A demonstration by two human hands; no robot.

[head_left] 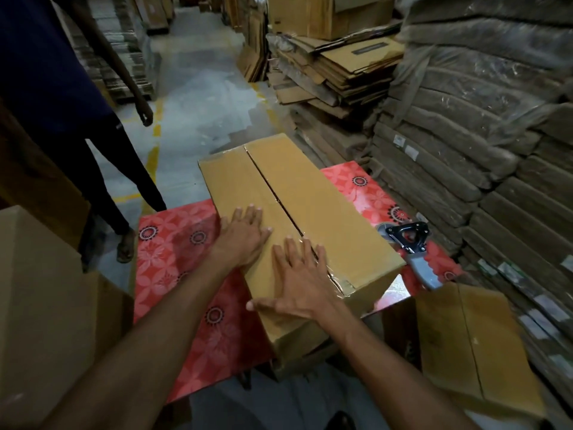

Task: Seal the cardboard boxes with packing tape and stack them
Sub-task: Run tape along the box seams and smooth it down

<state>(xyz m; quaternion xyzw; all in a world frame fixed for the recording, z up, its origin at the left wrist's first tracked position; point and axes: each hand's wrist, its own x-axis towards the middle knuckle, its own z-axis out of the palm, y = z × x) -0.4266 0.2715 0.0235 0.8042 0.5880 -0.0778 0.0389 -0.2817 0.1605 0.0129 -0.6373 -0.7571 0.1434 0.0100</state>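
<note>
Two hands lie flat on the box [325, 212], fingers straight, gripping nothing. The left hand [245, 237] is on the left flap. The right hand [299, 287] is nearer, its fingers reaching the seam [266, 184]. They are close together but not touching. The box lies lengthwise on the red table [173, 259].

Step (judged): pressing down tape [336, 282] at the near end, where a glossy strip wraps over the edge. Farther along, the seam shows as a dark gap, and I cannot tell whether it is taped there.

Next move (judged): the seam probably needs another pass. The dispenser [414, 249] lies on the table just right of the box, handle toward the near side, so the right hand is the natural one to fetch it. The left hand should hold the flaps shut and level.

Containers:
- Box: flaps down, contents hidden.
- Second box [465, 346], lower right: flaps closed, no tape seen, contents hidden.
- Third box [37, 299], left: only its outer faces show.
</note>
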